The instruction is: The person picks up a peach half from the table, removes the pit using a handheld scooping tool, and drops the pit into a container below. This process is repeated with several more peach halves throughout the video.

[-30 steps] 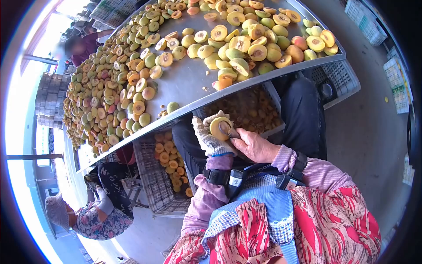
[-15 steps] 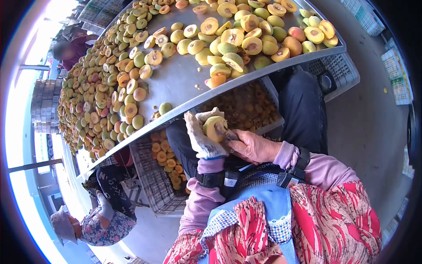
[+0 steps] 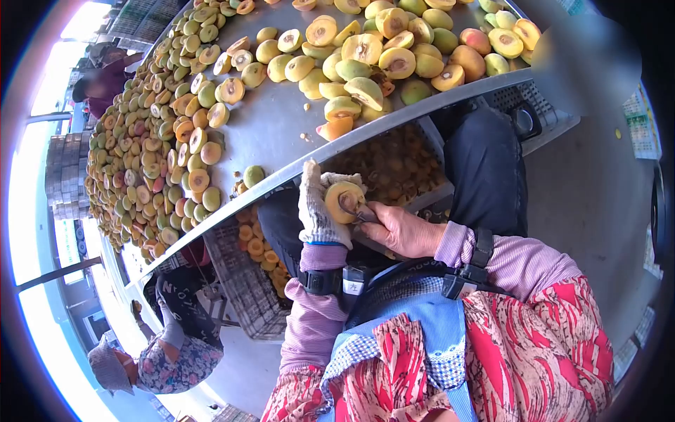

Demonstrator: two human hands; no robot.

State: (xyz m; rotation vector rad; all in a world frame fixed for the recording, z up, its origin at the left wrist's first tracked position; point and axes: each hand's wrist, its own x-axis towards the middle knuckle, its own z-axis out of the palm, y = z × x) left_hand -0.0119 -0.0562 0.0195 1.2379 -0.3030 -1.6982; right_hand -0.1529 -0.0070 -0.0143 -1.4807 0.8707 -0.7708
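My left hand, in a whitish knit glove, holds a yellow halved fruit with its cut face toward my right hand. Bare, my right hand is closed on a small tool, whose curved metal end rests at the centre of the cut face. Most of the tool's handle is hidden by my fingers. Both hands are over my lap, just below the edge of a metal table that bears many halved fruits.
Under the table edge, a crate of fruit halves stands at the left and another container lies beyond my hands. One person in a hat sits at the lower left, another at the upper left. A blurred grey shape covers the upper right.
The curved metal end now shows clearly in the fruit's centre, and the cut face has turned more toward the camera. A blurred shape has appeared at the upper right.
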